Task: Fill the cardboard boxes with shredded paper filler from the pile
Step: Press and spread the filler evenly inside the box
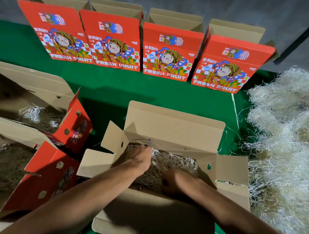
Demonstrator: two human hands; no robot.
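A: Where are your hands right now?

B: Both are down inside the open cardboard box point(174, 128) in front of you, which sits on the green mat point(115, 89). Your left hand point(141, 157) is at the far left of the box, fingers curled down into the shredded paper filler point(176, 161) near the back wall.

A: Is it holding a clump?

B: The fingers are bent into the strands and seem to grip some, but the tips are buried, so you cannot be sure how much.

A: And the right hand?

B: Your right hand point(172, 180) is at the near side of the box, knuckles up, fingers tucked under into the filler. Whether it grips paper or only presses on it, I cannot tell.

A: Where is the pile?

B: The pile point(283, 141) lies along your right, just beside the box. Two more boxes point(34, 99) with filler in them sit on your left, and four red boxes point(116, 45) printed FRESH FRUIT stand in a row at the far edge, flaps up.
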